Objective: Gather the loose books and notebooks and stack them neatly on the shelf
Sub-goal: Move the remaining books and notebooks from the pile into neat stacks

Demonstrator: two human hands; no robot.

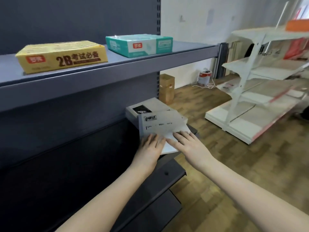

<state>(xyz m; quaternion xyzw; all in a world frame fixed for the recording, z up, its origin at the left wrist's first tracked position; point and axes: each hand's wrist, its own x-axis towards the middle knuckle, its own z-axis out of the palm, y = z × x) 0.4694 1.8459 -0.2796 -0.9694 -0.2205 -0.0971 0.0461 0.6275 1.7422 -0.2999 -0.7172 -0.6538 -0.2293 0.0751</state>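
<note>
A grey notebook [160, 125] with black lettering lies on top of a small stack at the right end of the dark middle shelf [103, 143]. Beneath it shows another grey book [145, 107] with a black photo on its cover, and a white notebook [168, 147] sticks out at the front. My left hand [151, 149] rests flat on the top notebook's near left corner, fingers straight. My right hand [187, 144] lies flat across the near right part, fingers spread over the grey cover and white pages.
The upper shelf [117, 67] carries a yellow 2B box [61, 55] and a teal box [139, 45]. A lower dark shelf [167, 174] juts out below the stack. A cardboard box [167, 87] stands on the wooden floor. A white rack [260, 84] stands to the right.
</note>
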